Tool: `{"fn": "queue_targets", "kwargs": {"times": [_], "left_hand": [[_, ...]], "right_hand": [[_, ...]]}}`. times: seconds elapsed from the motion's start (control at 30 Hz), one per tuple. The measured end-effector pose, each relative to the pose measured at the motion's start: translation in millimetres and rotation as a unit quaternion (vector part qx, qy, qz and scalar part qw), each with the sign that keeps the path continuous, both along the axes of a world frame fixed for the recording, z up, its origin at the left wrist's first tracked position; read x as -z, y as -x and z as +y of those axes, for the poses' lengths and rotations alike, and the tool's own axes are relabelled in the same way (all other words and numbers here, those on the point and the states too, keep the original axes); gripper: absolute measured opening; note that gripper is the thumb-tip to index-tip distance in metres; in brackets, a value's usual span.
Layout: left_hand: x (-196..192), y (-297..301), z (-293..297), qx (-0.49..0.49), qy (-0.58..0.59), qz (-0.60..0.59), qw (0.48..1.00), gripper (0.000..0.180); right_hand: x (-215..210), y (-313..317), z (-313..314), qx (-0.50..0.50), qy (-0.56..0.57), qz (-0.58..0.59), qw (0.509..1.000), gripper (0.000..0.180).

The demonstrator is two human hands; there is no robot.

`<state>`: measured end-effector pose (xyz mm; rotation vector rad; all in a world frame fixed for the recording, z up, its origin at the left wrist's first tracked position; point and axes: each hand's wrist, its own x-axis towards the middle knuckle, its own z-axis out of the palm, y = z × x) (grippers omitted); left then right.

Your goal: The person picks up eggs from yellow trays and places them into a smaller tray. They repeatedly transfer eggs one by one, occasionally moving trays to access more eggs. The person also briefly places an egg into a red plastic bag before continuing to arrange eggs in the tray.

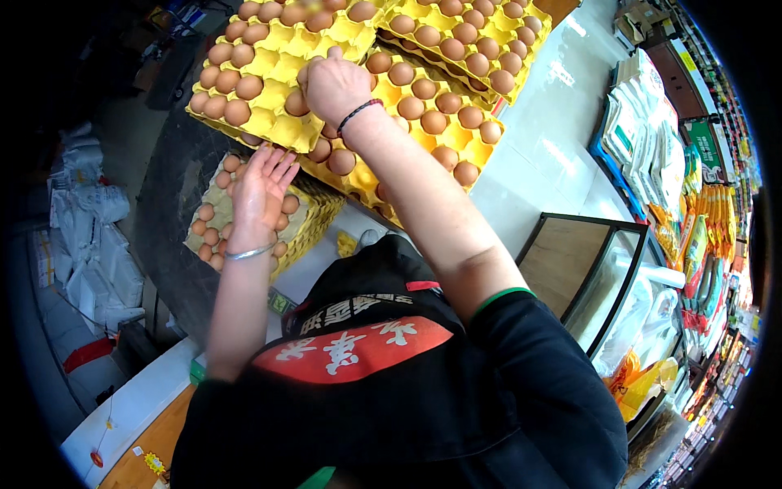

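A yellow egg tray [277, 62], partly filled with brown eggs, lies uppermost at the far left, with a run of bare cups through its middle. Over its right side my right hand [336, 88] is closed, back of the hand up; whatever its curled fingers hold is hidden. A brown egg [296, 103] sits right beside those fingers. My left hand [262, 186] is palm up with its fingers stretched out, the tips at the tray's near edge; whether they bear any of its weight I cannot tell. Below that hand stands a stack topped by a beige egg tray [213, 196] holding brown eggs.
More yellow egg trays [440, 98] with brown eggs lie to the right, some stacked. A black-framed glass case [595, 277] stands at right, near piled white bags [643, 122] and orange packets [717, 224]. White plastic-wrapped bundles [94, 236] lie on the left.
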<state>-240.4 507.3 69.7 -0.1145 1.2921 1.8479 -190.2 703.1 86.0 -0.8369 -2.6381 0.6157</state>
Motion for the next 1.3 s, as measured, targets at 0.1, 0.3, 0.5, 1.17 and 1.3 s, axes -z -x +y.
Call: {"fn": "queue_targets", "kwargs": {"times": [0.1, 0.3, 0.5, 1.17, 1.3], "left_hand": [[5, 8, -2, 0.009, -0.004, -0.010, 1.000, 0.047], [0, 8, 0, 0.039, -0.002, 0.025, 0.999, 0.050], [4, 10, -3, 0.030, -0.008, 0.028, 0.999, 0.048], [-5, 1, 1, 0.032, -0.004, 0.040, 0.999, 0.056], [3, 1, -7, 0.024, 0.000, 0.041, 0.999, 0.051]], "right_hand": [[-4, 1, 6, -0.030, -0.058, -0.038, 0.997, 0.016], [-22, -17, 23, -0.116, -0.085, 0.022, 0.989, 0.017], [-25, -44, 47, -0.038, 0.140, 0.252, 0.957, 0.044], [33, -130, 72, -0.039, -0.141, 0.144, 0.979, 0.032], [-25, -200, 78, 0.091, -0.050, 0.386, 0.917, 0.022]]}}
